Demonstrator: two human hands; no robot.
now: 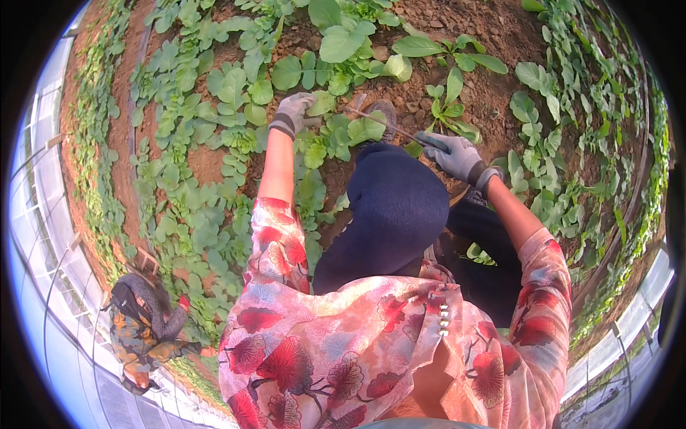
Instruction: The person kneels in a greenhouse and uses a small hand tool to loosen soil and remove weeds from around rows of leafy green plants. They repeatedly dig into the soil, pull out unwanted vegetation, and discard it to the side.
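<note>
My left hand (295, 111), in a grey knit glove with a dark cuff, is among the leafy green plants. Its curled fingers meet the edge of a broad leaf (321, 103); whether they grip it is unclear. My right hand (453, 154), gloved alike, is closed around the handle of a small hand hoe (396, 128). The hoe's thin shaft runs up and left to a small metal blade (356, 102) low over the soil, just right of that leaf. My shoe (383, 112) is close beside the shaft. A young leafy plant (450, 110) grows above my right hand.
My bent knee (399, 204) in dark trousers is below the hoe. Dense rows of leafy plants (214, 214) stand left, with another row (584, 134) right. A crouching person (150, 322) is at lower left. Translucent greenhouse sheeting (48, 177) edges the beds. Brown soil (498, 32) shows between plants.
</note>
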